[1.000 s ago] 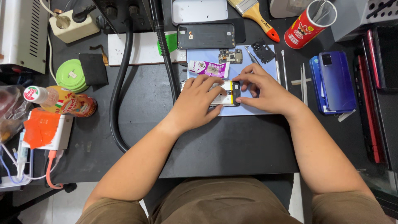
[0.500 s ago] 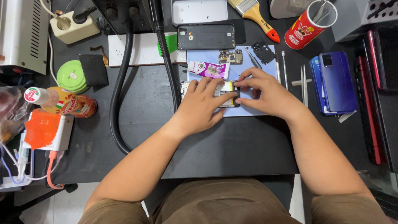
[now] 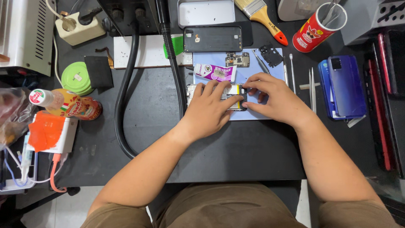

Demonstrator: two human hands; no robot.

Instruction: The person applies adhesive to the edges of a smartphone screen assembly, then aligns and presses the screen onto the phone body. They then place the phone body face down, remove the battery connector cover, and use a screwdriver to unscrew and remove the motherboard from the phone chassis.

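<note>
We pin the opened phone (image 3: 215,90) flat under our left hand (image 3: 209,110) while our right hand (image 3: 272,98) pinches its end — mid-disassembly, we judge — calling next for a careful, steady pull.

We saw 2 bare forearms, with no sleeves reaching into view and no watch, ring or glove on the left hand (image 3: 211,110) or the right hand (image 3: 276,99). Our fingernails were short and unpainted. Below the desk edge we wore plain olive-brown trousers (image 3: 236,207), creased across both thighs.
</note>
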